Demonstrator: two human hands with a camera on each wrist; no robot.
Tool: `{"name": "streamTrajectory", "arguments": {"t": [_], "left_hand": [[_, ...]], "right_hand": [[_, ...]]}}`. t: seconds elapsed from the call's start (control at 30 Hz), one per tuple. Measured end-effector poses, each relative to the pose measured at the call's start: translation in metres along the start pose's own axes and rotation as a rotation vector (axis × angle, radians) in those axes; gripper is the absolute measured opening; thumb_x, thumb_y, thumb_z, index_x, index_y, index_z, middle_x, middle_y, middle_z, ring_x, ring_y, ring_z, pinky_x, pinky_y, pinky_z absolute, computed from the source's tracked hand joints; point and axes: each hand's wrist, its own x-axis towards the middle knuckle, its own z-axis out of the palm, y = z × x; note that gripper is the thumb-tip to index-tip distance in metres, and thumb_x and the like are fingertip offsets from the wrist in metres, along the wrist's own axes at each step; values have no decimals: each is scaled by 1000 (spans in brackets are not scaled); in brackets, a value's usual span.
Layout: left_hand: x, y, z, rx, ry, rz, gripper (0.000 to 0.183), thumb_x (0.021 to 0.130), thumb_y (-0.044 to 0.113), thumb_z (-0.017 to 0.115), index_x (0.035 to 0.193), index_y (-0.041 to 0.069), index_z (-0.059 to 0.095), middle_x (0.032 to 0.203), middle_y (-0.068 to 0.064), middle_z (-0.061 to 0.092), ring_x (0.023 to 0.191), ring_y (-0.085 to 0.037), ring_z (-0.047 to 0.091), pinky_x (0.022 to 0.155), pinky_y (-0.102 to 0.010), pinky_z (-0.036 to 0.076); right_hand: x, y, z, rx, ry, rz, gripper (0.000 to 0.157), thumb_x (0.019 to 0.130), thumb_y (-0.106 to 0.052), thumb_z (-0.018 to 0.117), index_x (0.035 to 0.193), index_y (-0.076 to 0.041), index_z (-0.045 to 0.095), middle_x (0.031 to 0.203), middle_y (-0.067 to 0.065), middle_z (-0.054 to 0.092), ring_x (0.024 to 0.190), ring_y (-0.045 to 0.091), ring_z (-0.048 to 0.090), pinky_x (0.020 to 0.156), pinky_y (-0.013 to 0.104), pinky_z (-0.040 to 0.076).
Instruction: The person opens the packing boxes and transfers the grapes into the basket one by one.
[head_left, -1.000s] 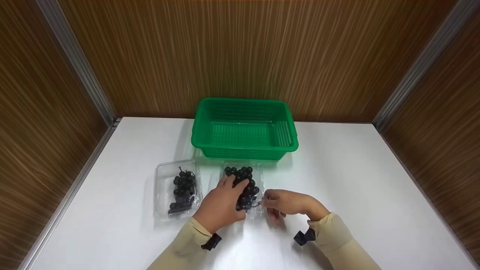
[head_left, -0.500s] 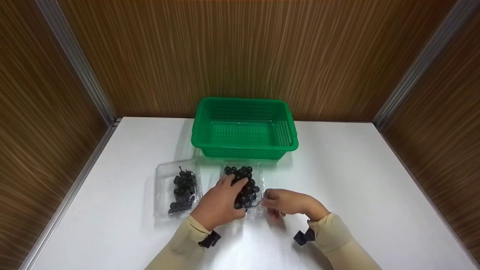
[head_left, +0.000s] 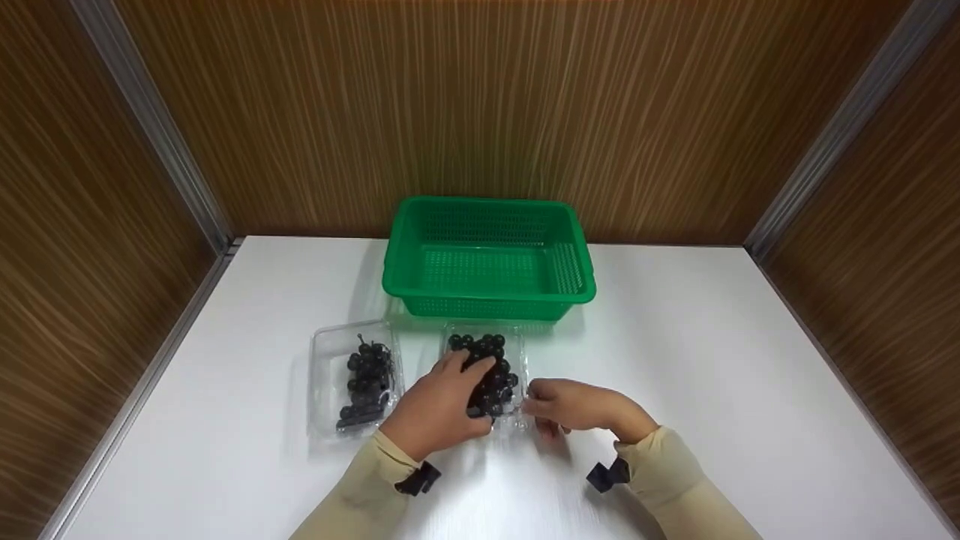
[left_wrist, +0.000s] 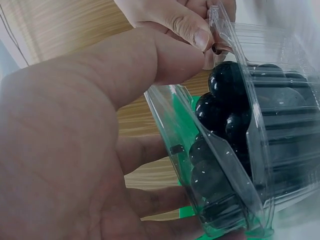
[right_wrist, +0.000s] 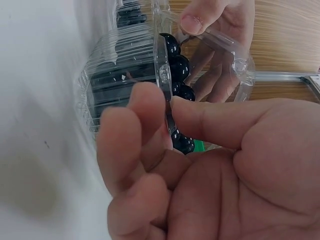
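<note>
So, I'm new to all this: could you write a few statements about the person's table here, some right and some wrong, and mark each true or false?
1. Dark grapes lie in both the left container and the right container. True.
2. The green basket stands farther back than both containers. True.
3. The green basket is heaped with dark grapes. False: none show in it.
4. The left hand and the right hand are both at the right container. True.
5. Both sleeves are bright red. False: the left sleeve and the right sleeve are beige.
</note>
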Motion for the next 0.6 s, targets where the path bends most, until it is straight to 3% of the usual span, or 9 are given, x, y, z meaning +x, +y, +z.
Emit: {"name": "streamTrajectory", "arguments": {"t": [0.27, 0.6], "left_hand": [[0, 1, -1, -4, 7, 9, 86, 83, 35, 78, 158, 13, 43, 155, -31, 42, 127, -50, 58, 80, -45, 61], [-1, 1, -2, -27, 1, 9, 86, 84, 35, 75, 159, 11, 41, 155, -30, 42, 126, -49, 58, 86, -49, 60]], "right_hand": [[0, -1, 0, 2, 0, -3, 28, 110, -30, 50, 92, -9, 57, 70, -2, 60, 60, 16, 53, 58, 32, 45], [-1, -1, 0, 12, -8, 2, 29, 109, -31, 51, 95, -7, 58, 72, -1, 61, 61, 17, 54, 57, 31, 45]]}}
